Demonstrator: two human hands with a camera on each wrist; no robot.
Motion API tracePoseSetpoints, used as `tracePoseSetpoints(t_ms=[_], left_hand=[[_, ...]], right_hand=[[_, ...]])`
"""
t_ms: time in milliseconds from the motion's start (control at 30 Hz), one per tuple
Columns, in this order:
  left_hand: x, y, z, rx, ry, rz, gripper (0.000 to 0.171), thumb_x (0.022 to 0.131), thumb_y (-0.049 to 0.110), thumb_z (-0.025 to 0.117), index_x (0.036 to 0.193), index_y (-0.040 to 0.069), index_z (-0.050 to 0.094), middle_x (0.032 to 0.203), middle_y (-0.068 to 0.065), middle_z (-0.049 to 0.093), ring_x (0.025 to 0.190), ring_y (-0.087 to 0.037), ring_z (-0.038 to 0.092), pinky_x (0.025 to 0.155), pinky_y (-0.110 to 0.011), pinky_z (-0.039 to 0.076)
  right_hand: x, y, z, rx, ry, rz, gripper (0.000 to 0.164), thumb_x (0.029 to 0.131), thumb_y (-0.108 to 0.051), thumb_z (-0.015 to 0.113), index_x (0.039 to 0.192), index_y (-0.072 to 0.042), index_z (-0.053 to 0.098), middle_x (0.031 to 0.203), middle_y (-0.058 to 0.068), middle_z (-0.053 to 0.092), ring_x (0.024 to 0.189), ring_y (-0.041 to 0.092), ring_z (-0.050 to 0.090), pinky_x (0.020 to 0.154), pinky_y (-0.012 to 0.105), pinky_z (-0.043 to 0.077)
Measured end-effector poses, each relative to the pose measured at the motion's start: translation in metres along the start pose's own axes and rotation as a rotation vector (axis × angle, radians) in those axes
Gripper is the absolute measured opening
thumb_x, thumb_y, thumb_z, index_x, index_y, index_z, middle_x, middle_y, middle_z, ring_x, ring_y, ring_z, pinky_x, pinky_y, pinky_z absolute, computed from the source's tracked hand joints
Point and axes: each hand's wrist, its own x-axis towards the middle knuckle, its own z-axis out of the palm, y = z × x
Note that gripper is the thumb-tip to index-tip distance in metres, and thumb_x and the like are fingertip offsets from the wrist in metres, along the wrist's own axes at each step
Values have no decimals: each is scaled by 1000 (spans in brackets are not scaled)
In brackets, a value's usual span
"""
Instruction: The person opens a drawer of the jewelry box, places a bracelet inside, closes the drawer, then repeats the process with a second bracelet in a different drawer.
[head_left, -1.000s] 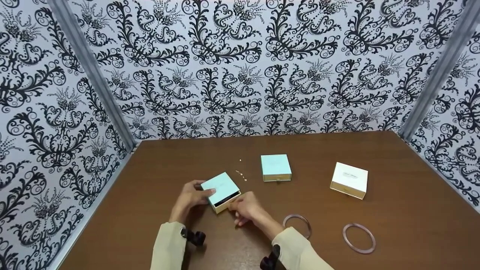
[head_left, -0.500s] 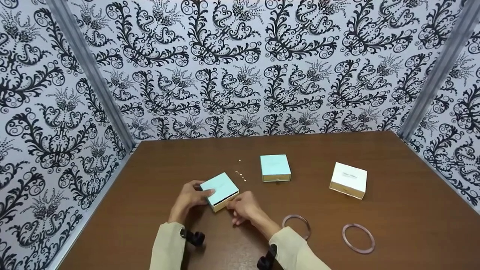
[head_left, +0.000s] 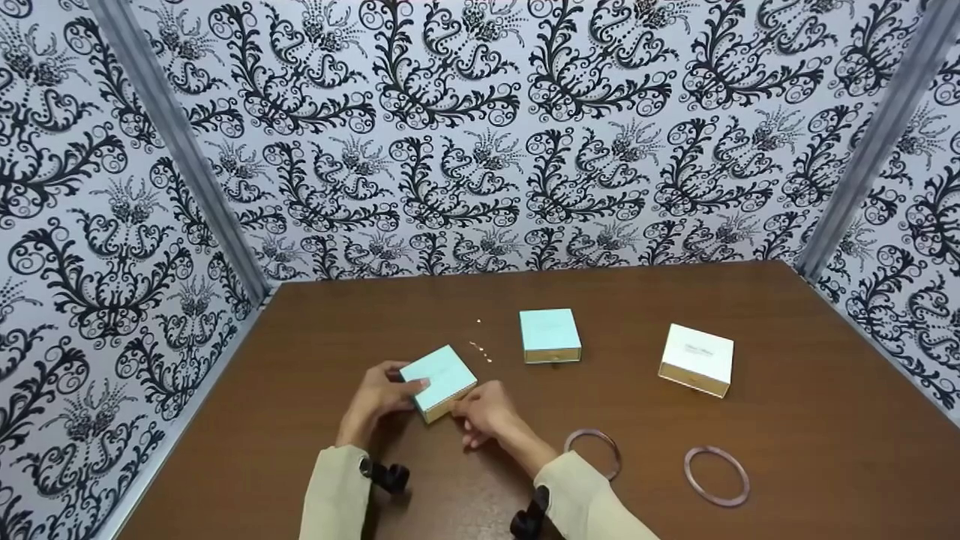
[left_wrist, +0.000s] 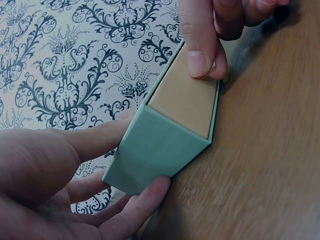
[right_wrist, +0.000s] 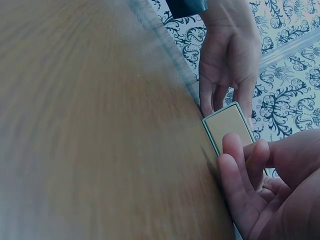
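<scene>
A black-and-white scroll-patterned wall (head_left: 465, 165) stands behind and beside the brown table (head_left: 337, 322). Two cream sleeves (head_left: 336, 487) enter from the near edge. The left hand (head_left: 384, 391) grips the mint box (head_left: 446, 367), thumb on the top panel, fingers along the far side. The right hand (head_left: 489, 412) holds its fingertips against the tan drawer front (left_wrist: 182, 95); whether they pinch it cannot be told. The drawer front sits about level with its outer cover. The mint box rests left of centre on the table. A second mint box (head_left: 550, 330) sits beyond the right hand; a white box (head_left: 697, 352) sits farther right. Two bangles (head_left: 726, 502) lie nearer, one partly behind the right arm. Small gold-coloured pieces (head_left: 481, 350) lie between the two mint boxes.
</scene>
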Motion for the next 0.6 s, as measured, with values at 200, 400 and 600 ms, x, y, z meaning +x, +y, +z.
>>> tracePoseSetpoints(t_ms=[200,400,600], left_hand=[[-1,-2,0,-3,-16,32,57,74,12,76,123,-2,49,119,-26,49,80,-21,63,73,-39,55],[-3,-2,-2,-11,-17,44,55,74,12,76,121,-1,50,118,-25,51,79,-20,63,72,-39,55],[-3,-2,-2,-12,-16,46,53,74,13,76,121,0,53,117,-25,52,79,-20,63,72,-39,55]], right_hand=[[1,2,0,-4,-4,-10,17,83,-17,65,80,0,69,42,-2,47,34,11,55,39,29,50],[3,4,0,-3,-10,-21,18,83,-18,65,80,-1,70,43,-2,49,34,10,55,39,29,50],[4,3,0,-4,-10,-17,17,83,-17,65,80,-1,70,42,-1,49,34,11,55,39,30,50]])
